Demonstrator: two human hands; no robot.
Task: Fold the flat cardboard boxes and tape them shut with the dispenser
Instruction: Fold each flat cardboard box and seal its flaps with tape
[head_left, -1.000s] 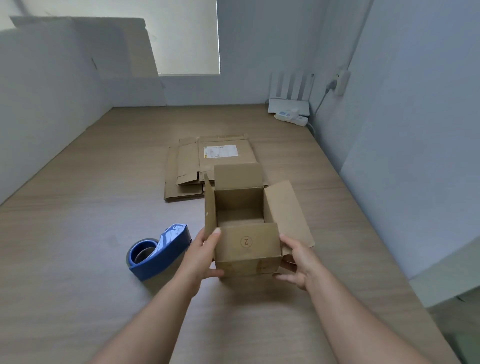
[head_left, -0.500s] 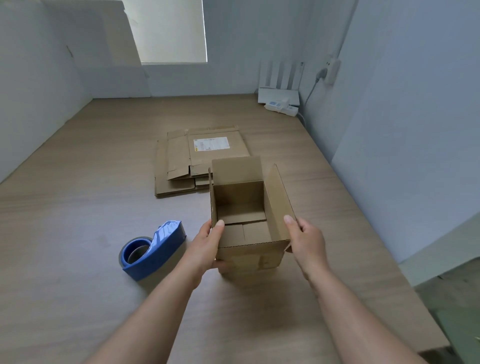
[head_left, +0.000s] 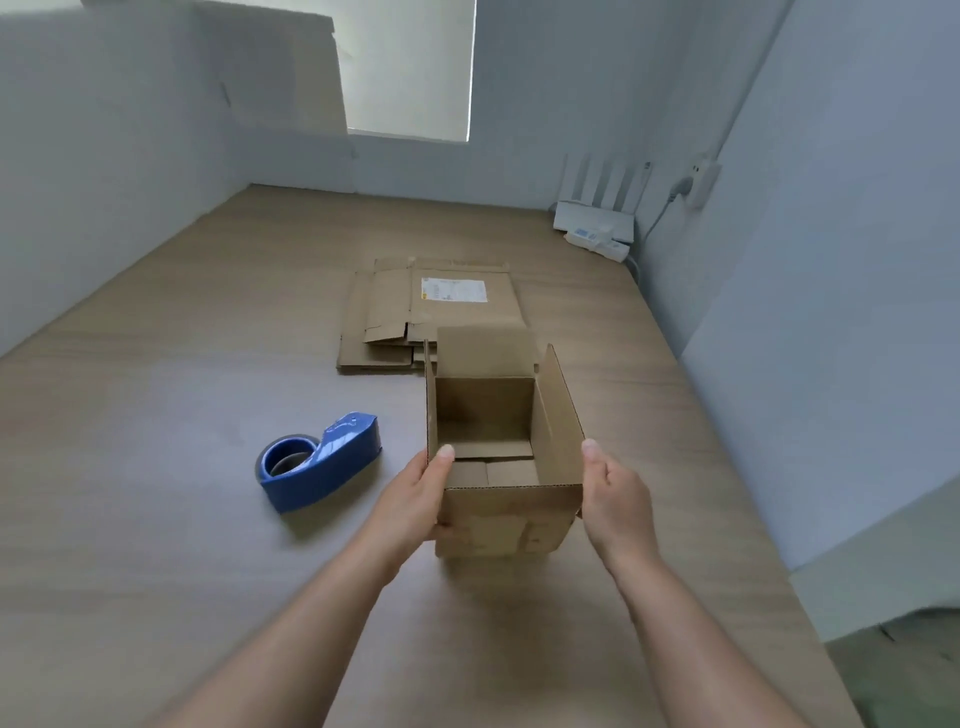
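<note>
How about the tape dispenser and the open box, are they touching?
Apart. The head view shows bare table between the tape dispenser and the box.

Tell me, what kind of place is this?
Likely a home or office packing corner: a wooden table holds a stack of flat cardboard boxes, one open box and a blue tape dispenser, with a router by the wall.
</note>
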